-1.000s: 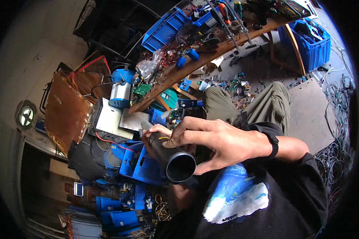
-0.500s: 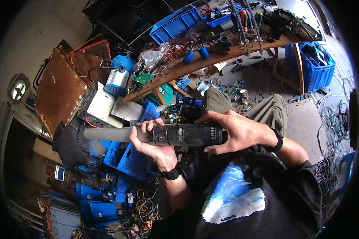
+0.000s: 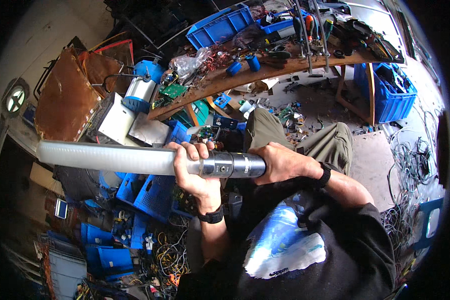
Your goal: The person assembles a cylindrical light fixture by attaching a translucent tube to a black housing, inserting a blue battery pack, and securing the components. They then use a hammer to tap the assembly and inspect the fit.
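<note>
Blue crate point(image 3: 395, 108) holds dark parts point(image 3: 391, 81); fingers point(image 3: 181, 166) grip a tube point(image 3: 145, 160).

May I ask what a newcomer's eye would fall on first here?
Probably the whitish tube, stretching left across the middle from its black handle, the left hand around the tube and the right hand on the handle's end. Then perhaps the cluttered wooden bench across the top and the blue crate at upper right.
</note>
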`<state>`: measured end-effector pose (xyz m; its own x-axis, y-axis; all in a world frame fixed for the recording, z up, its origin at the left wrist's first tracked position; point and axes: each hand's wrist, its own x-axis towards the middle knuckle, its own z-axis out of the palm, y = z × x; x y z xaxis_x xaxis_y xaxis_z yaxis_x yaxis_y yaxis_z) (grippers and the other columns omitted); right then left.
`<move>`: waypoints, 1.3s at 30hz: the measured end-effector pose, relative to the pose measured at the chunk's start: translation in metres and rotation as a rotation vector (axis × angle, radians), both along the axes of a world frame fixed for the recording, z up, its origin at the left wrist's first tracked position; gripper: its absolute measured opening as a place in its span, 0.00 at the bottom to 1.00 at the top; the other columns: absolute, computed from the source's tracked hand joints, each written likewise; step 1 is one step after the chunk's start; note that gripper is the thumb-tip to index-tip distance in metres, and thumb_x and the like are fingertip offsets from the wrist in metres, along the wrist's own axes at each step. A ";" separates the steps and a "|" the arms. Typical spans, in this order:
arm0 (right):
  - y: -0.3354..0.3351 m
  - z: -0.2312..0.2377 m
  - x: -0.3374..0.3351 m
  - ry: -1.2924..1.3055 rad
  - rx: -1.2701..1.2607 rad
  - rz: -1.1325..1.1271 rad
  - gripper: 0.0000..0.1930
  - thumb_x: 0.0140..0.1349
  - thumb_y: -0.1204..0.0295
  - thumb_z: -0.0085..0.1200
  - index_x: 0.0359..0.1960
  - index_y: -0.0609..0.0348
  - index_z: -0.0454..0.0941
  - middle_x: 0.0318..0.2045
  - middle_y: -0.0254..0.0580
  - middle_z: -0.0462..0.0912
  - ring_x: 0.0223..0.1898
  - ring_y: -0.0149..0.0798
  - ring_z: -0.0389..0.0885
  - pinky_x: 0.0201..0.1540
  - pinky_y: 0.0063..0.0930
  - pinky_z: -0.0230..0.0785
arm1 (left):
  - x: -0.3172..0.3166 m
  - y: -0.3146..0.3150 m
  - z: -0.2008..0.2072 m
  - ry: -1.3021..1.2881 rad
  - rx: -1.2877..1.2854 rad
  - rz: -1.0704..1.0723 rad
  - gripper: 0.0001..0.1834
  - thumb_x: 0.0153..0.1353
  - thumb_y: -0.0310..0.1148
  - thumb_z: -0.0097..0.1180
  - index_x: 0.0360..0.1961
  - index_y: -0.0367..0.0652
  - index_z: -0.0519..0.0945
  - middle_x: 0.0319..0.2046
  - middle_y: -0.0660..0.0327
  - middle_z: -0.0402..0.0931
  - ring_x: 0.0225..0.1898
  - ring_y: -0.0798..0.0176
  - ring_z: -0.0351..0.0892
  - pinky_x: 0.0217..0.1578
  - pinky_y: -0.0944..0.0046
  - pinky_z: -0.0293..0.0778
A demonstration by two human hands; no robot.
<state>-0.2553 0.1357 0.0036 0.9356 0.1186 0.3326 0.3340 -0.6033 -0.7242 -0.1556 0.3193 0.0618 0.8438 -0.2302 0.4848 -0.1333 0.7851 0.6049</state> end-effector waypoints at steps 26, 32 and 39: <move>0.011 0.001 0.027 -0.178 -0.196 -0.132 0.28 0.49 0.64 0.71 0.50 0.62 0.76 0.29 0.59 0.87 0.34 0.65 0.87 0.41 0.55 0.82 | 0.017 0.010 0.000 -0.015 -0.086 -0.037 0.13 0.64 0.31 0.59 0.45 0.51 0.69 0.28 0.68 0.64 0.34 0.63 0.68 0.47 0.54 0.69; 0.002 0.016 0.036 0.023 0.112 0.368 0.27 0.57 0.65 0.74 0.53 0.66 0.78 0.34 0.48 0.89 0.32 0.45 0.89 0.40 0.38 0.83 | 0.025 0.024 0.008 -0.035 -0.061 -0.090 0.11 0.67 0.33 0.58 0.46 0.51 0.71 0.27 0.69 0.63 0.32 0.65 0.69 0.46 0.50 0.73; 0.038 0.037 0.109 0.416 0.295 0.438 0.12 0.61 0.70 0.68 0.41 0.67 0.83 0.25 0.34 0.85 0.25 0.27 0.83 0.29 0.25 0.78 | 0.084 0.056 0.029 0.078 -0.094 -0.002 0.11 0.67 0.31 0.60 0.46 0.50 0.72 0.26 0.67 0.64 0.29 0.63 0.68 0.45 0.49 0.74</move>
